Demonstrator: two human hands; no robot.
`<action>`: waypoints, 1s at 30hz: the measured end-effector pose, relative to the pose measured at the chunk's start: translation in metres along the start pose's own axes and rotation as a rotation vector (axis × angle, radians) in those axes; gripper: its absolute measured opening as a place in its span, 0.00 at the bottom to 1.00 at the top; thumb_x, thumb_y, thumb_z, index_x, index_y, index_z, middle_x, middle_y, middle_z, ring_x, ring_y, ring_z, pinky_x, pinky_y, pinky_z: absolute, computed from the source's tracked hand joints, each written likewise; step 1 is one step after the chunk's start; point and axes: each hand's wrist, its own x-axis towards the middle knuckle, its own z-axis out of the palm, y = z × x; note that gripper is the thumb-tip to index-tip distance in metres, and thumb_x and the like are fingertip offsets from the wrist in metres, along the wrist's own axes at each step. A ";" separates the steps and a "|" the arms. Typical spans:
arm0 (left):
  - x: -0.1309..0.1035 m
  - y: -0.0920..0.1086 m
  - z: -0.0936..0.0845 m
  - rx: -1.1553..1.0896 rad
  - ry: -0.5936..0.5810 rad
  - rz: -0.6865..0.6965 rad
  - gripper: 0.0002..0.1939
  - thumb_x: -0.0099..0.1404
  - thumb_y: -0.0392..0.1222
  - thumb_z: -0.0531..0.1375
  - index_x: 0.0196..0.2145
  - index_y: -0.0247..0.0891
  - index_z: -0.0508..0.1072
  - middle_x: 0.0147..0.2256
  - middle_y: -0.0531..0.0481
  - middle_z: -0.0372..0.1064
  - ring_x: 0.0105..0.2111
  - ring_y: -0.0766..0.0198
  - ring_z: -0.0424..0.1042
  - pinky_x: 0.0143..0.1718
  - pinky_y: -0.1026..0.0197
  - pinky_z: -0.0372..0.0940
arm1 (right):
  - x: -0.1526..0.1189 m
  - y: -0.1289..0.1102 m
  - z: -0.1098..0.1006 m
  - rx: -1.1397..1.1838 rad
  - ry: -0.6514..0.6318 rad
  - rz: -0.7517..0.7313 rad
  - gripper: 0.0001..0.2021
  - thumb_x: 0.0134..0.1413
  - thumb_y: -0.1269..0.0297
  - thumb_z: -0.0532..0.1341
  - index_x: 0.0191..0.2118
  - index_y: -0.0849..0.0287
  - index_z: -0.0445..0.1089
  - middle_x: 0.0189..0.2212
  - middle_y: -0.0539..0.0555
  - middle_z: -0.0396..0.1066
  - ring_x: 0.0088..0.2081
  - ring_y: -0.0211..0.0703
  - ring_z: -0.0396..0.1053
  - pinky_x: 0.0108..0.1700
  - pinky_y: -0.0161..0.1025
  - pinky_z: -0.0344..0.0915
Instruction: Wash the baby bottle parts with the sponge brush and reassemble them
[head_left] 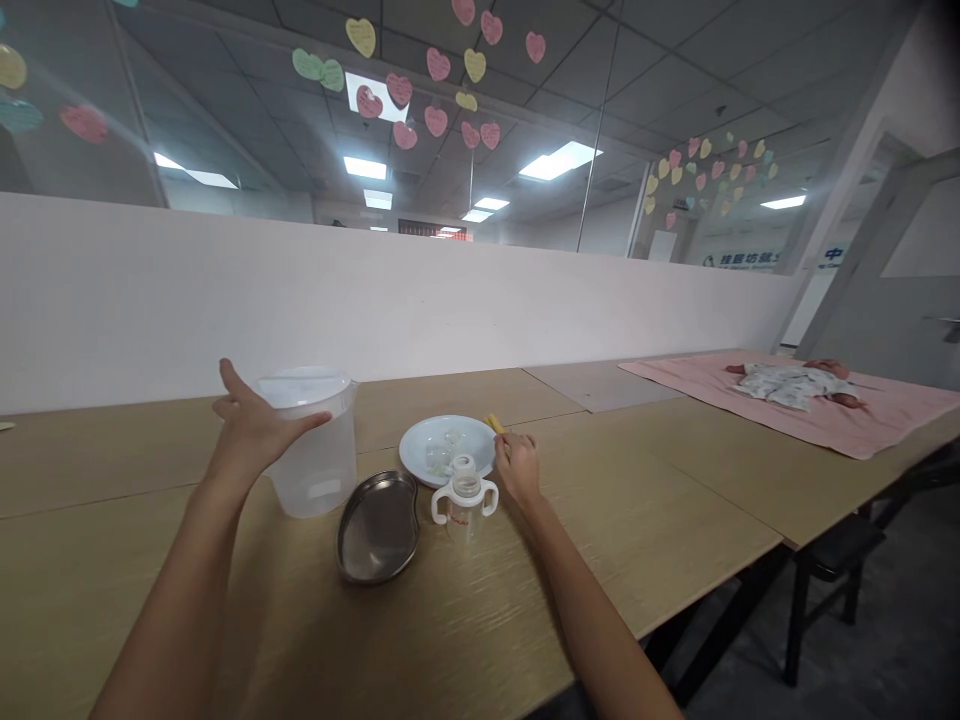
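Note:
My left hand (255, 418) is raised with thumb and fingers spread, at the left side of a translucent plastic bucket (319, 455), and holds nothing. At the right rim of a white plate (411, 450), my right hand (519, 466) has its fingers closed on a slim yellow stick-like thing (495, 424); its lower part is hidden by the fingers. Small clear and white bottle parts (442, 456) lie on the plate. In front of it stands an uncapped clear baby bottle (463, 515) with two white handles. A kidney-shaped metal tray (377, 530) is beside the bottle, to its left.
A wooden table (637, 510) runs along a low white wall (420, 300) with glass above. Far right, a baby doll (791, 384) in patterned clothes lies on a pink cloth (892, 405). A dark stool (836, 550) stands by the table's right edge.

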 end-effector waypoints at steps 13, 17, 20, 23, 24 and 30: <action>-0.066 0.087 0.073 0.050 -0.250 0.650 0.26 0.63 0.42 0.52 0.58 0.30 0.57 0.50 0.36 0.66 0.51 0.52 0.65 0.52 0.52 0.59 | -0.008 0.016 0.011 -0.301 -0.201 0.307 0.10 0.52 0.71 0.53 0.39 0.63 0.69 0.35 0.65 0.72 0.38 0.50 0.69 0.35 0.39 0.57; -0.061 0.085 0.133 0.035 -0.450 0.845 0.16 0.64 0.37 0.49 0.47 0.37 0.71 0.48 0.46 0.69 0.50 0.59 0.64 0.53 0.57 0.57 | -0.010 0.018 0.016 -0.324 -0.346 0.328 0.10 0.51 0.75 0.52 0.36 0.61 0.69 0.33 0.63 0.72 0.36 0.48 0.70 0.32 0.38 0.58; -0.056 0.086 0.159 0.138 -0.471 0.897 0.17 0.66 0.37 0.47 0.45 0.38 0.73 0.47 0.45 0.70 0.49 0.59 0.65 0.50 0.57 0.58 | -0.010 0.019 0.019 -0.305 -0.327 0.324 0.10 0.50 0.77 0.52 0.35 0.61 0.68 0.33 0.62 0.72 0.34 0.46 0.70 0.31 0.37 0.58; -0.054 0.087 0.171 0.206 -0.511 0.907 0.16 0.66 0.40 0.48 0.39 0.39 0.76 0.42 0.43 0.72 0.44 0.56 0.67 0.45 0.56 0.59 | -0.010 0.020 0.021 -0.290 -0.309 0.301 0.11 0.49 0.78 0.52 0.36 0.61 0.68 0.34 0.62 0.72 0.35 0.45 0.70 0.31 0.36 0.59; -0.054 0.087 0.174 0.230 -0.516 0.906 0.16 0.66 0.42 0.49 0.37 0.38 0.76 0.41 0.42 0.72 0.43 0.55 0.68 0.44 0.56 0.60 | -0.010 0.021 0.021 -0.284 -0.310 0.298 0.11 0.49 0.78 0.52 0.37 0.61 0.68 0.34 0.62 0.72 0.36 0.45 0.70 0.32 0.36 0.59; -0.054 0.091 0.181 0.359 -0.488 0.933 0.18 0.65 0.45 0.50 0.34 0.33 0.77 0.42 0.37 0.71 0.45 0.49 0.66 0.43 0.52 0.58 | -0.009 0.020 0.023 -0.275 -0.317 0.314 0.13 0.49 0.78 0.51 0.38 0.61 0.68 0.34 0.61 0.72 0.35 0.44 0.70 0.32 0.36 0.59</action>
